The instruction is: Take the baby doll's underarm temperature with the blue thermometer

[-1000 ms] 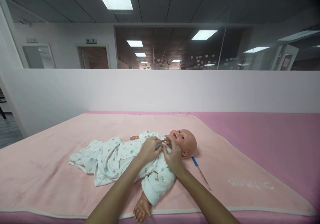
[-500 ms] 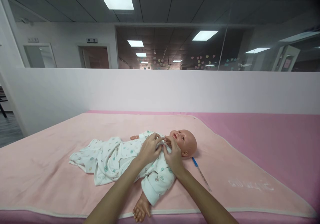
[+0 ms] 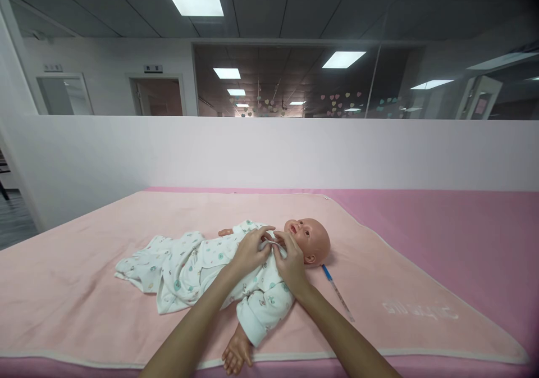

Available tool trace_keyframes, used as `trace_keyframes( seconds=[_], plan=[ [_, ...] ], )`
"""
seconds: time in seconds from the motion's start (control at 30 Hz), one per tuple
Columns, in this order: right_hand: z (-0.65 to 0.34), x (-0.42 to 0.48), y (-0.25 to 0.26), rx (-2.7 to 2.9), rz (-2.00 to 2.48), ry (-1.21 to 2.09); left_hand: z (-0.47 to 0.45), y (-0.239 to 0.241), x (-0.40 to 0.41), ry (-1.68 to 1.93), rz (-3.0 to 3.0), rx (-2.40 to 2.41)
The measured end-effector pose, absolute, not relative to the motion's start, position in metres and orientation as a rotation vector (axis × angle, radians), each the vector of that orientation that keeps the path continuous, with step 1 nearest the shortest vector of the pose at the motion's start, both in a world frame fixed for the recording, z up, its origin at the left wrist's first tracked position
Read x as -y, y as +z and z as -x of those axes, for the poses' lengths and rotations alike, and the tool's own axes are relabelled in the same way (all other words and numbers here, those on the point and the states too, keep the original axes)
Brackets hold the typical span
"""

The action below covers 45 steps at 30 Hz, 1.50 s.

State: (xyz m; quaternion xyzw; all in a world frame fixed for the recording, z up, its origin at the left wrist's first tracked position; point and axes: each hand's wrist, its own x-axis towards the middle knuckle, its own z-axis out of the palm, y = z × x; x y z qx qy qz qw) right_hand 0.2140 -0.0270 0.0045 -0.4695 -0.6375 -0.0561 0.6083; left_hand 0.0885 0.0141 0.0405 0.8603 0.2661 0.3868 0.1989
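Observation:
A baby doll (image 3: 316, 237) lies on its back, its bald head to the right. It wears a white baby outfit (image 3: 185, 274) with a small green print, spread out flat at the leg end. At the neck, my left hand (image 3: 251, 250) pinches the collar edge from the left. My right hand (image 3: 290, 259) grips the same collar close by, just below the doll's chin. The fingertips of both hands nearly meet there, and they hide the fastening, if there is one. One doll hand (image 3: 238, 351) sticks out of the near sleeve.
Beside the doll's head lies a slim thermometer-like stick (image 3: 338, 292) with a blue cap. Under everything is a peach blanket (image 3: 76, 299) with a pale edge, over a pink mat (image 3: 463, 243). A low white wall (image 3: 269, 150) stands behind, with windows above it.
My left fingers have drawn back slightly from the right ones, still at the collar. The doll and the stick stay where they were; the whole view has shifted a little.

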Motion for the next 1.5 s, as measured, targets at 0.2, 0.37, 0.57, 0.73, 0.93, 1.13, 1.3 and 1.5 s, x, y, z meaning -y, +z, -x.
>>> trace_keyframes(
  seconds=[0.2,0.37,0.57,0.73,0.93,1.13,1.3,1.5],
  plan=[
    [-0.213,0.030,0.005,1.478,1.067,-0.153,-0.089,0.037,-0.019,1.095,-2.257,-0.696],
    [-0.213,0.029,0.004,1.429,1.069,-0.252,-0.088,0.038,-0.018,1.104,-2.232,-0.697],
    [-0.214,0.027,0.003,1.415,1.089,-0.232,-0.089,0.038,-0.018,1.095,-2.225,-0.691],
    [-0.215,0.027,0.002,1.409,1.081,-0.195,-0.089,0.041,-0.016,1.102,-2.179,-0.656],
    [-0.214,0.028,0.003,1.429,1.071,-0.185,-0.087,0.045,-0.015,1.091,-2.125,-0.670],
    [-0.213,0.030,0.007,1.432,1.058,-0.161,-0.087,0.042,-0.024,1.067,-2.036,-0.649],
    [-0.212,0.031,0.008,1.418,1.048,-0.079,-0.088,0.040,-0.026,1.038,-2.003,-0.607],
    [-0.213,0.029,0.007,1.386,1.075,-0.024,-0.088,0.043,-0.018,1.106,-2.139,-0.650]
  ],
)
